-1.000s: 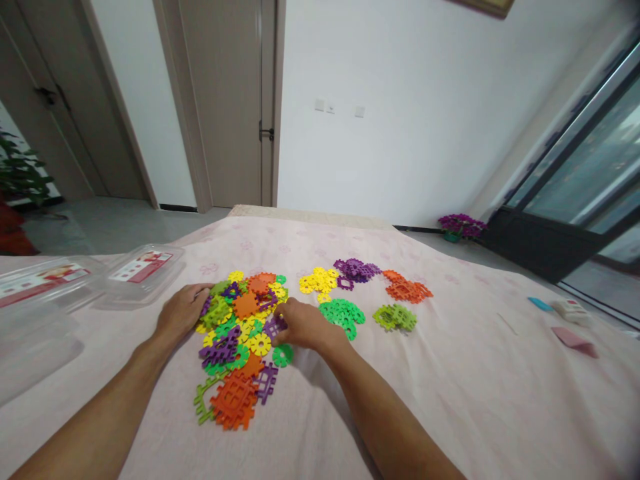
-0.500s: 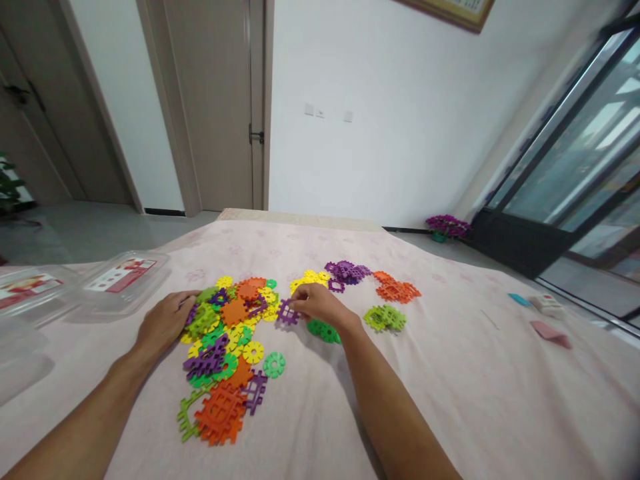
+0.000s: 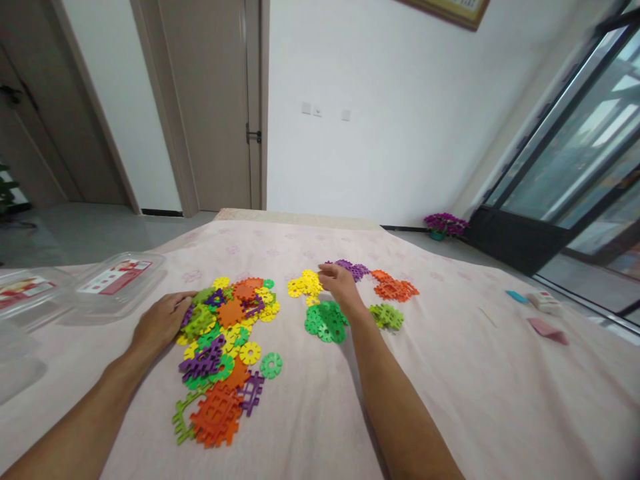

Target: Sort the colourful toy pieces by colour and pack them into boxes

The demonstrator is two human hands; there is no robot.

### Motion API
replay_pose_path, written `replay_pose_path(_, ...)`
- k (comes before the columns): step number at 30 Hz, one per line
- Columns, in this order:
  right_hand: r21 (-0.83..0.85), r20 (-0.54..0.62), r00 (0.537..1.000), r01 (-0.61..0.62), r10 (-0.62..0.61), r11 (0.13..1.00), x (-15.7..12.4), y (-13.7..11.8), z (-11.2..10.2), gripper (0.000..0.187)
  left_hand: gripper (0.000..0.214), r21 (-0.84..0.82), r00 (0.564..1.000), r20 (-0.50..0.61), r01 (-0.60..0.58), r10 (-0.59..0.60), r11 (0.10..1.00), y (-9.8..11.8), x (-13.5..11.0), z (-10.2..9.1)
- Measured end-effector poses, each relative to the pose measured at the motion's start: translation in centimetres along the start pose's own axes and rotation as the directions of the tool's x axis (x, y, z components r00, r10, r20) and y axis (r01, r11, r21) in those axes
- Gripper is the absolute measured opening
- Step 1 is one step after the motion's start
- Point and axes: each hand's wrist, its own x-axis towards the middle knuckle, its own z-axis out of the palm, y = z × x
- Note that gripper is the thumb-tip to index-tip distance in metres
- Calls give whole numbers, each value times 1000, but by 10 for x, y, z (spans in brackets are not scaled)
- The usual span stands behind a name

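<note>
My left hand [image 3: 159, 325] lies against the left edge of a mixed pile of toothed plastic building pieces, fingers stretched over it, gripping nothing that I can see. In that pile are orange squares [image 3: 231, 313], yellow discs [image 3: 249, 353], purple squares [image 3: 204, 360] and lime pieces [image 3: 199, 323]. My right hand [image 3: 342, 285] is at the left side of a purple heap [image 3: 356, 270], fingers drawn together. Whatever is between its fingertips is hidden. Close by are a yellow heap [image 3: 306, 285] and a green heap [image 3: 325, 323], the latter partly under my wrist.
Further right sit an orange heap [image 3: 395, 288] and a lime heap [image 3: 387, 316]. Clear plastic containers [image 3: 113, 287] stand at the left. A small white box [image 3: 544, 303], a blue item [image 3: 517, 297] and a pink cloth [image 3: 547, 331] lie at the right on the pink tablecloth [image 3: 450, 393].
My right hand has carried a purple square piece away from the mixed pile, forward and right to the purple heap; the piece no longer shows. My left hand stays on the pile.
</note>
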Motion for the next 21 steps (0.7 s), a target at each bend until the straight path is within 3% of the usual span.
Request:
replay_pose_path(2, -1, 169, 980, 108, -107, 994, -17, -22, 28, 28, 52, 0, 1000, -1, -5, 5, 1000, 2, -1, -1)
replay_pose_path(4, -26, 358, 890, 312, -283, 950, -42, -47, 60, 23, 53, -1, 1000, -3, -18, 18, 1000, 4, -1, -3)
replay_pose_path(6, 31, 578, 683, 528, -446, 849, -73, -68, 87, 25, 54, -3, 999, -8, -36, 36, 999, 6, -2, -4)
replay_pose_path(7, 90, 686, 518, 636, -511, 766, -89, -75, 98, 32, 55, -6, 999, -11, -42, 42, 999, 6, -3, -4)
replay_pose_path(8, 131, 741, 386, 720, -549, 682, -103, -79, 106, 37, 55, -10, 999, -13, -45, 45, 999, 7, -3, -5)
replay_pose_path(10, 155, 784, 223, 833, -579, 531, -126, -80, 115, 46, 55, -21, 999, -15, -45, 44, 999, 8, -4, -5)
replay_pose_path(11, 150, 787, 187, 867, -588, 476, -134, -78, 117, 49, 55, -27, 999, -16, -42, 41, 999, 8, -4, -5)
replay_pose_path(13, 127, 776, 166, 904, -608, 409, -140, -71, 117, 49, 54, -34, 999, -18, -33, 32, 999, 8, -4, -5)
replay_pose_path(15, 97, 763, 183, 916, -620, 389, -137, -64, 115, 44, 54, -35, 1000, -17, -26, 26, 999, 7, -4, -4)
replay_pose_path(21, -13, 726, 303, 904, -617, 428, -104, -51, 110, 39, 54, -41, 999, -7, -32, 32, 999, 5, -2, -3)
